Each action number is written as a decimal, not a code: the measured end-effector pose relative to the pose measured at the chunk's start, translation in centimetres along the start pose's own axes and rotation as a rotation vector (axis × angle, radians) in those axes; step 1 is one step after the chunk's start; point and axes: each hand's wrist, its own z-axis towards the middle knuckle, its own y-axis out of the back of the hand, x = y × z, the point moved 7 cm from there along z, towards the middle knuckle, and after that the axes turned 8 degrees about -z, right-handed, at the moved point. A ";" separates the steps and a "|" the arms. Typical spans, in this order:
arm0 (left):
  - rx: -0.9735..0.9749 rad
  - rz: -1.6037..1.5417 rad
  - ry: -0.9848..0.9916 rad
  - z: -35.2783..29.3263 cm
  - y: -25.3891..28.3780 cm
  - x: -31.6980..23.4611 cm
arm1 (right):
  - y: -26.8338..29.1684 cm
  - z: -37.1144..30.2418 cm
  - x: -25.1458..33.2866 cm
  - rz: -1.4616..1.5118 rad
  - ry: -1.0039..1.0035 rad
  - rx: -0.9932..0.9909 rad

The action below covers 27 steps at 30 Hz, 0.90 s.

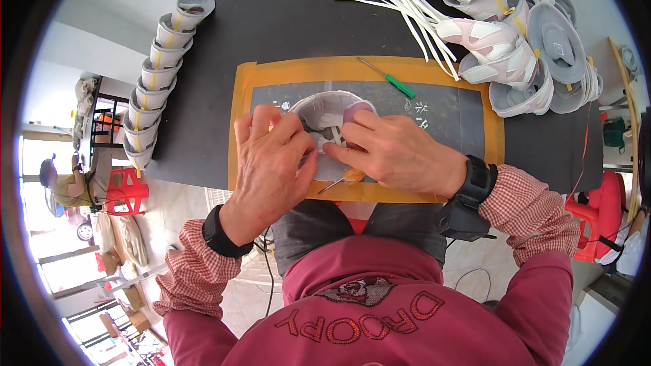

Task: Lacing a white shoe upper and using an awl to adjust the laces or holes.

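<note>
Upper: one in the hands (324, 104), over the mat's near half, mouth up in head view.
Left hand (271, 163): fingers curled, gripping the upper's left side.
Right hand (410, 152): gripping its right side; whether it also pinches the pale strip inside, I cannot tell.
Handling: probably best to steady the rim with the left, work with the right fingertips and avoid the awl's tip.
Mat (291, 72): one, orange-bordered.
Screwdriver (399, 86): one, far right of the upper.
Awl (353, 175): one, near side.
Left row (156, 79): eight nested uppers.
Right pile (556, 37): many, overlapping, uncountable.
White strips (410, 13): far, too tangled to count.
</note>
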 end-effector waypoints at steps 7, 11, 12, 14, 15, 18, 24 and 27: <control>0.070 0.079 0.023 -0.1 -0.4 -0.3 | -0.3 0.1 0.1 -0.005 0.006 0.011; 0.096 0.153 -0.007 0.4 -0.5 -0.6 | -0.2 0.2 0.2 0.001 -0.001 0.013; 0.086 0.205 -0.029 0.4 -0.6 -0.6 | -0.3 0.2 0.2 0.010 -0.008 0.011; 0.077 0.258 -0.052 0.4 -0.7 -0.7 | -0.3 0.3 0.3 0.011 -0.006 0.001; 0.059 0.258 -0.051 0.3 -0.5 -0.7 | -0.4 0.4 0.3 0.012 -0.005 -0.007; 0.009 0.233 -0.046 0.0 -0.2 -0.5 | -0.5 0.6 0.4 -0.004 0.000 -0.001; 0.046 0.140 0.006 0.3 0.7 0.1 | -0.7 0.7 0.8 -0.074 0.024 -0.001; 0.115 0.152 0.021 0.8 0.7 0.1 | -0.7 0.7 0.7 -0.072 0.020 0.025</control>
